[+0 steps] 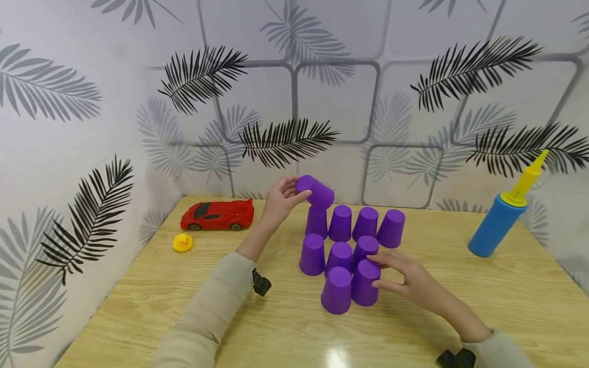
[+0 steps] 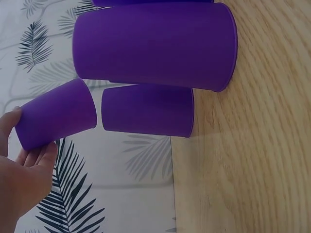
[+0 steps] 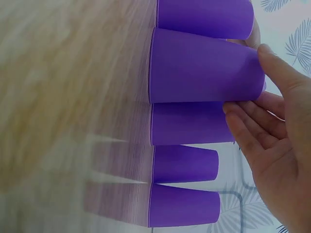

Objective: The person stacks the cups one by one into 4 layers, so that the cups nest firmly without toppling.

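My left hand (image 1: pixel 279 202) holds a tilted purple cup (image 1: pixel 317 191) above the leftmost cup (image 1: pixel 316 224) of the back row; the left wrist view shows the thumb and fingers around the narrow end of this held cup (image 2: pixel 56 114). My right hand (image 1: pixel 411 278) is at the front right purple cup (image 1: pixel 365 282), thumb on its near side and fingers behind it. In the right wrist view, that hand (image 3: pixel 277 145) grips the upper part of the same upside-down cup (image 3: pixel 204 68). Beside it stands the front left cup (image 1: pixel 337 290).
Several more upside-down purple cups stand in rows, including a middle-row cup (image 1: pixel 313 254) and a back right cup (image 1: pixel 391 228). A red toy car (image 1: pixel 218 215) and yellow rubber duck (image 1: pixel 182 243) lie left. A blue and yellow hand pump (image 1: pixel 497 225) stands right on the wooden table (image 1: pixel 276 327).
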A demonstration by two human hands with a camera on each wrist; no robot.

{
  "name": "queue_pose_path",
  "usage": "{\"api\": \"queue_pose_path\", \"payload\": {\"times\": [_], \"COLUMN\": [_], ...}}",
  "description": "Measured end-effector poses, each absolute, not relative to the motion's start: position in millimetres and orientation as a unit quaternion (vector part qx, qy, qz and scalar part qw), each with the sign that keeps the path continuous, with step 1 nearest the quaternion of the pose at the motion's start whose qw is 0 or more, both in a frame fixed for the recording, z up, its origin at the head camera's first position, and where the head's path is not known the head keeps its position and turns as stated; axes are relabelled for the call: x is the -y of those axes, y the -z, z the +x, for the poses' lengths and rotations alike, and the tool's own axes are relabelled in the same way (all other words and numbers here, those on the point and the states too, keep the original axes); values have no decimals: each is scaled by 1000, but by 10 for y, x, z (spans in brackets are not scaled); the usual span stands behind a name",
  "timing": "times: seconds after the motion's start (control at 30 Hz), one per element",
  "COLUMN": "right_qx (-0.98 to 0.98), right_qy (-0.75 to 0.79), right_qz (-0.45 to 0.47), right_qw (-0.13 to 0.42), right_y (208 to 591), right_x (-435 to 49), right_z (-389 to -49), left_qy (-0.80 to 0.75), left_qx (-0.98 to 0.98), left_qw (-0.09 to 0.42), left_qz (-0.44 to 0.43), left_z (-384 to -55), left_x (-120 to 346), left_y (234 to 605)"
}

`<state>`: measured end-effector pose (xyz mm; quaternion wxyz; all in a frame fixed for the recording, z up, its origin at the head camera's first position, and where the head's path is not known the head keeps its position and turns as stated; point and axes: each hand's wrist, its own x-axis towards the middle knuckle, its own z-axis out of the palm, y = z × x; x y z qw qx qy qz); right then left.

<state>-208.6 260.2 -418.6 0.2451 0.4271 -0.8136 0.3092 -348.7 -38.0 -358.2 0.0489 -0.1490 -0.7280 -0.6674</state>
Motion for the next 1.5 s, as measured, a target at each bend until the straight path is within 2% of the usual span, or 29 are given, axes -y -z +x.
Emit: {"api": "queue_pose_path", "payload": {"times": [0.43,0.77,1.3,1.5], "right_qx": [826,831,820,836], "right_qy": [-305,-312,-318,-308], "right_qz": [407,403,414,397], "right_qw": [242,224,234,218], "right_y": [4171,4155,4183,4192], "right_x": [-2551,-2562,-2589,-2608], "right_z": [-2082,-2066,-2074,-2066], "left_qy": [619,555,508,508], "left_qx": [761,797,819,817], "left_qw": [33,48,3,-3], "left_qz": [-193,-232,-266,-274], "left_z": [-3550,-3640,-3787,-3819], "left_x": [273,156,25,28], "left_y": [3559,3494,3434,3463]}}
